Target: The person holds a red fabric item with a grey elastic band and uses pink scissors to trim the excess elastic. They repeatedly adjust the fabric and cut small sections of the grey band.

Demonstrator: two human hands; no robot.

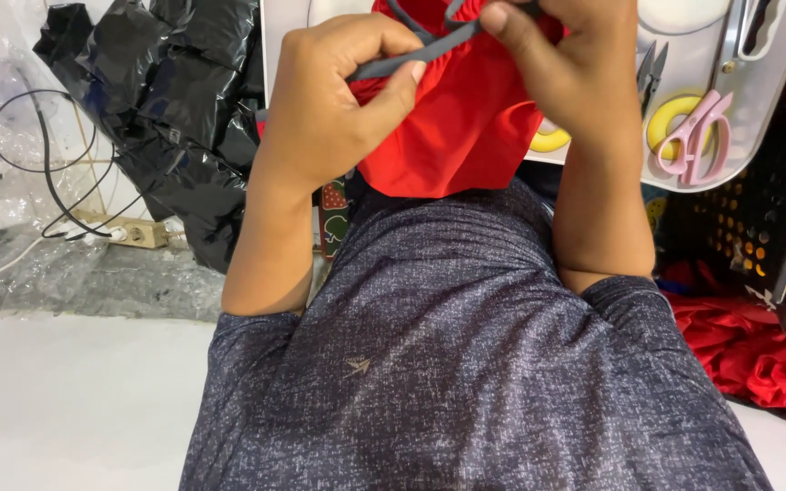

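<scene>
Head view: a grey elastic cord [420, 50] on gathered red fabric [466, 127] is pinched by the left hand [329, 100] and the right hand [557, 64]; even tension should be kept.

**Bags and wrap at the left**

A crumpled black plastic bag [179, 100] lay heaped at the upper left, glossy and creased. Beside it, at the far left, clear bubble wrap [2, 55] spread in loose sheets. No labels, signs or screens showed anywhere.
</scene>
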